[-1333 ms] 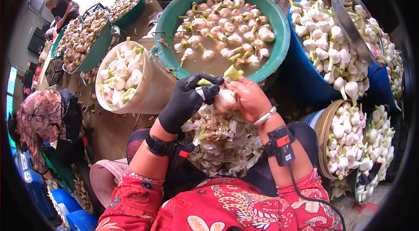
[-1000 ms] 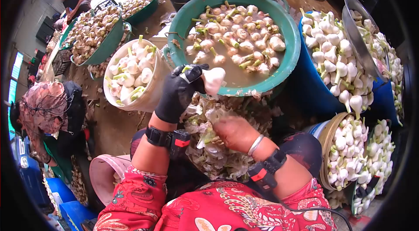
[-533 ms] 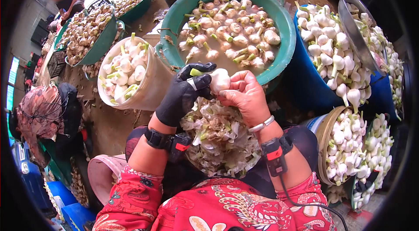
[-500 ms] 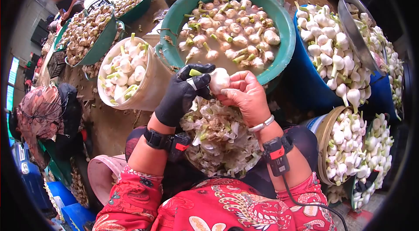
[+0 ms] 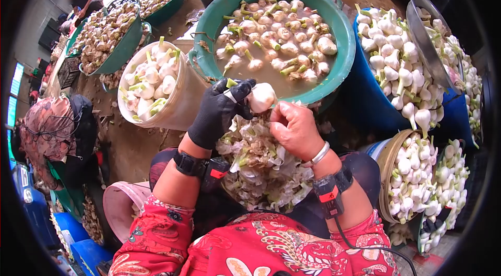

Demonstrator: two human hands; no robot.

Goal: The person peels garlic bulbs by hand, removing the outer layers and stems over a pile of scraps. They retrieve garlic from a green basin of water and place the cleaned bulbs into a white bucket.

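My gloved left hand (image 5: 219, 111) grips the bulb (image 5: 261, 97) at the basin's (image 5: 347, 46) near rim, stalk end pointing left, with my bare right hand (image 5: 295, 129) curled just below-right of it, its contents hidden.

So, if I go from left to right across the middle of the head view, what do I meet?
Co-worker in a headscarf → white bucket → gloved left hand → bulb it holds → bare right hand → basket of bulbs. The green basin and blue tub overlap these, so they are left out.
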